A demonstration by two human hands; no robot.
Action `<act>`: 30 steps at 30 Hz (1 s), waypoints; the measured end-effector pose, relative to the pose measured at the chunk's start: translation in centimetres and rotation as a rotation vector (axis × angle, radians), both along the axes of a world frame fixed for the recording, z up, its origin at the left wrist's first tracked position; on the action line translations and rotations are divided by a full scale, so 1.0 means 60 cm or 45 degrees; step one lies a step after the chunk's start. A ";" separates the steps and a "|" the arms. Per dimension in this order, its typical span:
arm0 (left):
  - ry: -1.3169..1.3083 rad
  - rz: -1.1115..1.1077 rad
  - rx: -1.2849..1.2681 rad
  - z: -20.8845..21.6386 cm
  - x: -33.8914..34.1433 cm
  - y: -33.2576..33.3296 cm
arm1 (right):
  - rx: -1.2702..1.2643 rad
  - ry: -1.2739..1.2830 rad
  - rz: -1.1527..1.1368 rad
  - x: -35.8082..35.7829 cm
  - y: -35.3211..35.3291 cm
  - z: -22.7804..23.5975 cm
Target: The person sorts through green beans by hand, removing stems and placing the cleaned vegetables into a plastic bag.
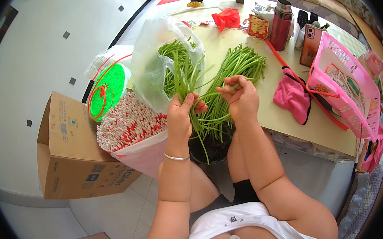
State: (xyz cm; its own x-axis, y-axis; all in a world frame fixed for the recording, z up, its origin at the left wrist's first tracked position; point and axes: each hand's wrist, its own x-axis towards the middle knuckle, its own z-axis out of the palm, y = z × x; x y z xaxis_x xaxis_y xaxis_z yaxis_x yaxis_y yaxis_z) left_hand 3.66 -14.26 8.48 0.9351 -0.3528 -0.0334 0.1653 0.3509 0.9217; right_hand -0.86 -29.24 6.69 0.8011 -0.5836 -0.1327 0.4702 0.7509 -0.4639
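Observation:
My left hand (pixel 183 114) is closed round a small bunch of long green vegetable stems (pixel 183 76), which stand up from the fist and hang below it. A silver bangle circles that wrist. My right hand (pixel 243 99) is just to the right, thumb and fingers pinched on a thin green stem that reaches toward the left hand. Behind the right hand a large heap of stems (pixel 245 61) lies on the table. A translucent plastic bag (pixel 150 49) with more stems stands behind my left hand. Beneath both hands is a dark tub (pixel 213 152), partly covered by stems.
A pink basket (pixel 365 106), pink cloth (pixel 291 93), red flask (pixel 280 30) and phone (pixel 311 46) occupy the table's right side. To the left are a cardboard box (pixel 76 160), a sack of small red-and-white pieces (pixel 130 123) and a bright green bundle (pixel 113 88).

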 end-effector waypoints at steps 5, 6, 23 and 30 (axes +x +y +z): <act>-0.137 -0.101 0.049 -0.010 0.008 0.007 | -0.310 0.110 0.138 -0.006 -0.016 -0.001; -0.153 -0.125 0.099 -0.010 0.004 0.002 | -0.472 0.179 0.171 -0.007 -0.004 0.008; 0.043 -0.257 -0.148 -0.020 0.007 0.000 | 0.354 -0.125 0.271 -0.001 -0.059 -0.031; -0.010 -0.375 0.031 -0.014 -0.005 -0.007 | 0.023 0.223 0.172 0.006 -0.012 -0.007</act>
State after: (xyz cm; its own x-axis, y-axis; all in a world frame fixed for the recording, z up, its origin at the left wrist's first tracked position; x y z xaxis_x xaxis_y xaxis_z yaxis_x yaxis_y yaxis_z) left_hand 3.38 -14.66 7.67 0.7926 -0.6085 -0.0384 0.2499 0.2667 0.9308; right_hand -0.47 -29.93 6.28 0.8356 -0.4687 -0.2864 0.2779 0.8105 -0.5156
